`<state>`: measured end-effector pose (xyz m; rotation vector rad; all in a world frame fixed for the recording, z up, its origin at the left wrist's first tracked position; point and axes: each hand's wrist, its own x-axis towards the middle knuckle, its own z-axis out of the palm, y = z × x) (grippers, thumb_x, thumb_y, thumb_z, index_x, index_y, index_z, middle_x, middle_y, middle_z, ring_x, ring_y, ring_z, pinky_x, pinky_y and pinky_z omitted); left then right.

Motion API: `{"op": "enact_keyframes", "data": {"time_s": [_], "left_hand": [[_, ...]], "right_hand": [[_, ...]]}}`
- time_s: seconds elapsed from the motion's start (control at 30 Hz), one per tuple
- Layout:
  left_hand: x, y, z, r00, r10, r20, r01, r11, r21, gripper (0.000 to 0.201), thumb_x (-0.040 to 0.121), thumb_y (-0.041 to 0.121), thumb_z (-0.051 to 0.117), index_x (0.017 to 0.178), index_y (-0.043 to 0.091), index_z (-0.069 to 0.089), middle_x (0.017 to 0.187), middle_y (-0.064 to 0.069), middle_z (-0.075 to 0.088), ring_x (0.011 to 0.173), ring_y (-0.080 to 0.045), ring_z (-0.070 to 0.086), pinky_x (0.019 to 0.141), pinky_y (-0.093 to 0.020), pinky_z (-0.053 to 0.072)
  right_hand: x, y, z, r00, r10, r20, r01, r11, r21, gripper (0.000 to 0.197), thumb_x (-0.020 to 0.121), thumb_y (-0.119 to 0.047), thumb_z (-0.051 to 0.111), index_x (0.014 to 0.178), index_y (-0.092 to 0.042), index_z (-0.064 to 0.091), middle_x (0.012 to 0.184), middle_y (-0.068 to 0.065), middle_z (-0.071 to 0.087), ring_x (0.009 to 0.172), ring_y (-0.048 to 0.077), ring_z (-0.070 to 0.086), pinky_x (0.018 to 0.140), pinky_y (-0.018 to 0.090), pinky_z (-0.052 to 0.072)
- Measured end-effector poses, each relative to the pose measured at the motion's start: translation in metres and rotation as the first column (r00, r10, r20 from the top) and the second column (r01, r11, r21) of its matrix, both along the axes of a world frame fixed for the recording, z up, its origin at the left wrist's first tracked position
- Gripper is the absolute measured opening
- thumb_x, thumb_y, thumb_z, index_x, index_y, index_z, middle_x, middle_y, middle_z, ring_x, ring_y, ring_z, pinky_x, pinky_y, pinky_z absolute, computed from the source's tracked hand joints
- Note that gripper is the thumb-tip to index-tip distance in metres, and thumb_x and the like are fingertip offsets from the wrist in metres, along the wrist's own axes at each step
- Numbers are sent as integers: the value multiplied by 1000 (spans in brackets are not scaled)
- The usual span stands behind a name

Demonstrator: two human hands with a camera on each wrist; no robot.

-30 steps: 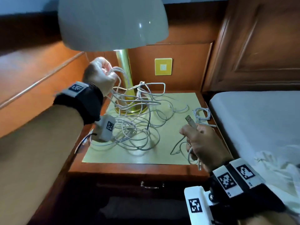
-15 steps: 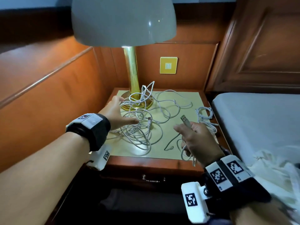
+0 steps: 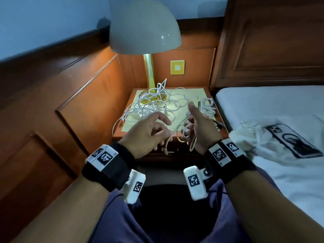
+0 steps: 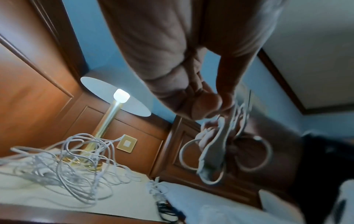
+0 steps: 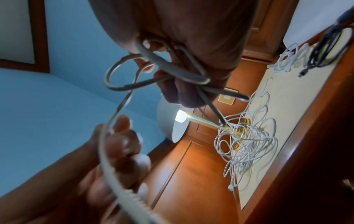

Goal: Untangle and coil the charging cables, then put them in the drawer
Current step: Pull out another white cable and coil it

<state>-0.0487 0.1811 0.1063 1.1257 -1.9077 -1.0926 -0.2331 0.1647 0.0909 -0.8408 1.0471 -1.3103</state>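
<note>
Head view: right hand (image 3: 198, 127) holds small loops of one white cable (image 3: 185, 132) wound round its curled fingers, thumb sticking up. Left hand (image 3: 149, 132) sits just beside it, fingers curled, pinching the free tail that hangs from the loops toward the drawer (image 3: 168, 151) front below. Tail runs roughly down and to the left, so the left hand is the nearer one to feed it. The tangled cables (image 3: 152, 106) lie further forward on the nightstand (image 3: 175, 127), around the lamp (image 3: 149, 76) base; a small white bundle (image 3: 207, 106) sits at the right edge.

Left wrist view: fingertips (image 4: 208, 109) pinch the cable right at the loops; blurred, grip detail unclear. Shows the lit bulb under the shade, hidden from the head.

Right wrist view: loops cross over the fingers (image 5: 182, 94); also shows a dark cable (image 5: 325, 45) by the white bundle.
</note>
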Motion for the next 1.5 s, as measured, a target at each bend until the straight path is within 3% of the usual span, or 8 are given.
{"op": "enact_keyframes", "data": {"time_s": [0.27, 0.43, 0.63, 0.83, 0.97, 1.13, 1.33, 1.5], "left_hand": [[-10, 53, 28, 963, -180, -200, 171, 983, -64, 29, 100, -10, 45, 108, 10, 66, 81, -8, 63, 57, -19, 56, 56, -30, 51], [-31, 24, 14, 972, -108, -208, 101, 994, -44, 23, 98, -6, 52, 109, 4, 69, 82, -5, 70, 76, -28, 73, 71, -36, 61], [-46, -56, -8, 981, 162, 105, -106, 907, -406, 19, 100, 19, 60, 94, 22, 77, 85, 10, 68, 82, -7, 62, 77, -14, 46], [-71, -111, -70, 980, 124, 157, -103, 986, -133, 28, 105, 22, 48, 79, 17, 58, 66, 10, 53, 56, -8, 50, 61, -28, 48], [-94, -132, -74, 962, 82, 262, -25, 977, -214, 28, 102, 23, 56, 78, 15, 68, 58, 27, 56, 54, 2, 49, 53, -10, 34], [-100, -153, -72, 952, 20, 306, 42, 980, -193, 24, 102, 27, 53, 87, 25, 71, 69, 3, 61, 58, -11, 48, 54, -21, 38], [-87, -161, -69, 987, 136, 84, -127, 986, -104, 26, 98, 34, 58, 83, 21, 73, 58, 8, 46, 52, -12, 37, 51, -28, 30], [-63, -165, -72, 954, 237, 182, -219, 969, -115, 21, 99, 30, 60, 90, 29, 79, 59, 14, 59, 52, -9, 44, 53, -28, 36]], "right_hand": [[-12, 35, 11, 985, 96, -142, -98, 995, -10, 49, 94, -61, 54, 83, -13, 52, 58, 2, 44, 50, 19, 49, 50, 29, 42], [-19, 21, -43, 857, 362, -366, -380, 925, 25, 69, 79, -81, 55, 92, -13, 58, 77, 13, 58, 71, 30, 59, 76, 61, 56], [-56, -31, -51, 432, 452, -780, -405, 870, 280, 73, 89, -57, 64, 147, -22, 35, 125, 0, 58, 107, 13, 61, 84, 23, 45], [-108, -82, -38, 876, 150, -459, -62, 978, 200, 25, 103, -28, 47, 119, -18, 64, 110, 6, 73, 94, 19, 72, 79, 32, 50], [-115, -88, -34, 828, 148, -540, -88, 987, 136, 34, 103, -44, 45, 107, -22, 71, 99, 0, 75, 95, 17, 71, 86, 37, 51], [-115, -92, -44, 763, 282, -582, -218, 959, 178, 32, 106, -31, 44, 101, -20, 74, 78, -1, 70, 77, 17, 68, 75, 35, 49], [-115, -90, -36, 985, 168, 45, -173, 969, 176, 26, 107, -20, 37, 88, -13, 53, 59, -5, 38, 48, 10, 39, 52, 28, 33], [-138, -91, -24, 923, -235, 305, 211, 971, 112, 20, 99, -13, 43, 86, -22, 55, 66, -8, 46, 52, 7, 42, 60, 27, 31]]}}
